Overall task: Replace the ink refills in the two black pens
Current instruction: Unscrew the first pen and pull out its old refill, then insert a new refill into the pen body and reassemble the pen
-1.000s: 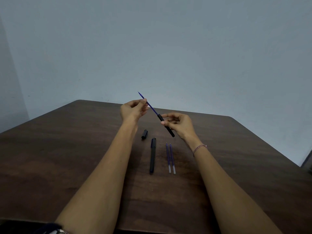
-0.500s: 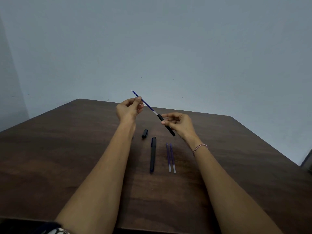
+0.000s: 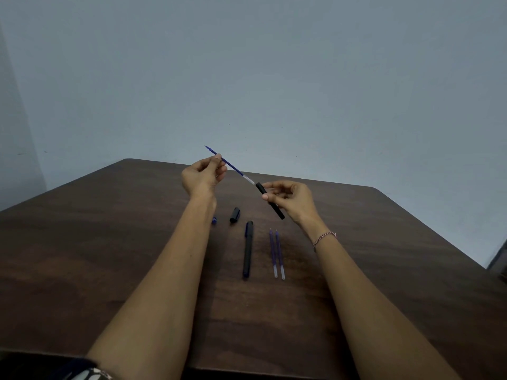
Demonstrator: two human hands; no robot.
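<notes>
My left hand pinches a blue ink refill near its tip, held up above the table. The refill's clear tail end still sits in the mouth of a black pen barrel, which my right hand grips. Below, on the dark wooden table, a second black pen lies capped, pointing away from me. Two blue refills lie side by side just right of it. A black cap and a small blue piece lie behind the pen.
The table's far edge meets a plain grey-blue wall. Its right edge slants down toward a dark object at the frame's right side. My forearms reach over the near half of the table.
My left hand has drawn the blue refill up and to the left, out of the black barrel. More of the refill shows now, down to its clear end. The right hand stayed put.
</notes>
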